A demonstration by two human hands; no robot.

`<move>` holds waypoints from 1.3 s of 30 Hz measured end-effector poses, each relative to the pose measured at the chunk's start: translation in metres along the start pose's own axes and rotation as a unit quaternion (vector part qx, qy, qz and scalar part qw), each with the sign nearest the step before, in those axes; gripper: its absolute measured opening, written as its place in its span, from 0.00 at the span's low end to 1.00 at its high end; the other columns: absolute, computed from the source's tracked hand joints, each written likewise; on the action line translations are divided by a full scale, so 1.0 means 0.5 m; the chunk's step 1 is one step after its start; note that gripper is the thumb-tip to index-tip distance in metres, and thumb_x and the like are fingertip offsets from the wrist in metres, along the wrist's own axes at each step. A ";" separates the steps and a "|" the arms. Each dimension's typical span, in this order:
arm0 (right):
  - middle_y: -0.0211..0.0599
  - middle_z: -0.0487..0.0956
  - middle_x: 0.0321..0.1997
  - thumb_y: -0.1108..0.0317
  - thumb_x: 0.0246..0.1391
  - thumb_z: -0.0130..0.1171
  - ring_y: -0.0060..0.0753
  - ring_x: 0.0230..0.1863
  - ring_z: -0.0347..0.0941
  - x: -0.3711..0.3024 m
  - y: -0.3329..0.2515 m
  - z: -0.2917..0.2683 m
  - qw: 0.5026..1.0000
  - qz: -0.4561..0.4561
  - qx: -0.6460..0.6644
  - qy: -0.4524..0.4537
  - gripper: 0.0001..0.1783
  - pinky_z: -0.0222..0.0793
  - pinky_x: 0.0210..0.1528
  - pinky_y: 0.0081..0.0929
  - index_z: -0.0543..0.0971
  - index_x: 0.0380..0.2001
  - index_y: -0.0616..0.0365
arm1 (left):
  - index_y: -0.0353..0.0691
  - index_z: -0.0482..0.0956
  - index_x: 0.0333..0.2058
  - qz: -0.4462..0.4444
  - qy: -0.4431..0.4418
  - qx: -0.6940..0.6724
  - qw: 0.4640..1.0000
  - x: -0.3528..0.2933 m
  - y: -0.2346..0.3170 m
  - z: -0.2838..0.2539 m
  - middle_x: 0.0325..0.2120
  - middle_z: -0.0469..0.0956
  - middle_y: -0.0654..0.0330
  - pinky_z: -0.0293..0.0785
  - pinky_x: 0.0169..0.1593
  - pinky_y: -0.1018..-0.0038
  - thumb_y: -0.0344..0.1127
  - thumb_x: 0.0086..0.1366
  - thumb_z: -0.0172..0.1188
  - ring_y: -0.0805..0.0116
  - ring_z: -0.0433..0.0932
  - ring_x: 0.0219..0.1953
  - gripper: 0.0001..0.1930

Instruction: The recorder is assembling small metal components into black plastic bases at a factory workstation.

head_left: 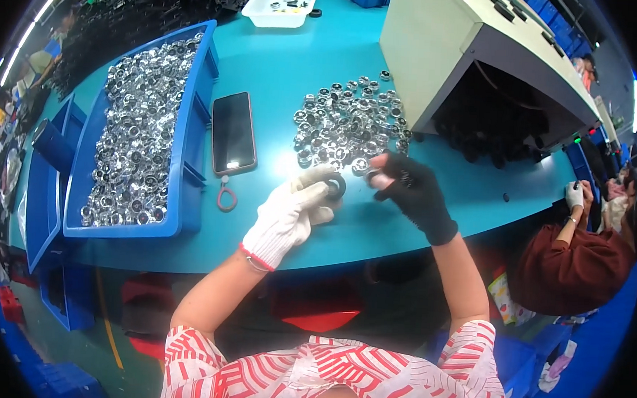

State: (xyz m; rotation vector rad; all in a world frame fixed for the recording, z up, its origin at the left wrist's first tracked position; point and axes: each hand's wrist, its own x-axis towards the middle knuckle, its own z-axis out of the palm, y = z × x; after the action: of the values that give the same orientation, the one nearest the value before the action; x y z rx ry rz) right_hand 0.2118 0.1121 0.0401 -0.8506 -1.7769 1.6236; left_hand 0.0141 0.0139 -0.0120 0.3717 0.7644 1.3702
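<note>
My left hand [289,215], in a white knitted glove with a red cuff, pinches a small black rubber tyre [338,188] between thumb and fingers, just above the table. To its right, my right hand [416,193] wears a black glove that leaves the fingertips bare. Its thumb and forefinger are bent together at the near edge of a loose pile of shiny chrome toy-wheel hubs [344,121]. Something small and dark or silvery shows between those fingertips, too blurred to make out.
A blue bin [192,135] full of similar hubs stands left, beside a phone [234,133] with a ring strap. A white tray [279,13] sits at the back. At right, a pale box-shaped housing [426,60] holds black parts. Another person [574,270] sits far right.
</note>
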 end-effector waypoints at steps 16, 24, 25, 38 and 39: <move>0.34 0.77 0.41 0.71 0.52 0.59 0.23 0.42 0.73 0.004 0.053 0.047 0.998 -0.051 -0.039 -0.004 0.18 0.68 0.46 0.23 0.75 0.47 0.59 | 0.32 0.66 0.54 0.024 0.032 0.055 0.998 -0.003 0.003 0.020 0.40 0.76 0.57 0.76 0.36 0.77 0.25 0.55 0.62 0.68 0.78 0.39 0.27; 0.32 0.77 0.42 0.72 0.51 0.60 0.21 0.41 0.71 0.003 0.069 0.035 0.998 -0.044 -0.019 -0.034 0.16 0.67 0.45 0.22 0.76 0.45 0.60 | 0.30 0.65 0.54 0.045 0.031 0.097 0.994 -0.004 -0.006 0.024 0.41 0.76 0.55 0.79 0.36 0.77 0.27 0.55 0.62 0.67 0.78 0.38 0.27; 0.30 0.76 0.43 0.72 0.52 0.60 0.19 0.42 0.70 0.003 0.069 0.034 0.998 -0.027 -0.024 -0.045 0.15 0.66 0.44 0.20 0.76 0.45 0.59 | 0.30 0.65 0.54 0.051 0.031 0.098 0.993 -0.005 -0.006 0.026 0.41 0.75 0.55 0.79 0.37 0.77 0.26 0.55 0.61 0.68 0.78 0.39 0.27; 0.33 0.76 0.38 0.76 0.49 0.60 0.24 0.41 0.72 -0.009 0.070 0.068 0.982 -0.140 -0.127 -0.006 0.13 0.67 0.44 0.23 0.76 0.40 0.60 | 0.30 0.64 0.53 0.110 0.061 0.167 0.978 -0.012 -0.020 0.034 0.45 0.73 0.55 0.75 0.47 0.71 0.22 0.55 0.60 0.67 0.75 0.45 0.26; 0.34 0.76 0.40 0.76 0.48 0.60 0.26 0.41 0.73 -0.012 0.063 0.071 0.977 -0.162 -0.140 -0.006 0.17 0.68 0.44 0.23 0.74 0.44 0.59 | 0.30 0.64 0.53 0.110 0.061 0.167 0.978 -0.015 -0.018 0.039 0.45 0.73 0.55 0.75 0.47 0.71 0.22 0.55 0.60 0.67 0.75 0.45 0.26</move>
State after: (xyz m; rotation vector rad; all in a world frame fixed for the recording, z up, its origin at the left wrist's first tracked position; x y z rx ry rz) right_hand 0.1903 0.0869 0.0055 -0.6284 -2.0617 1.1919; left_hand 0.0335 0.0088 -0.0019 0.6570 1.0869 1.4818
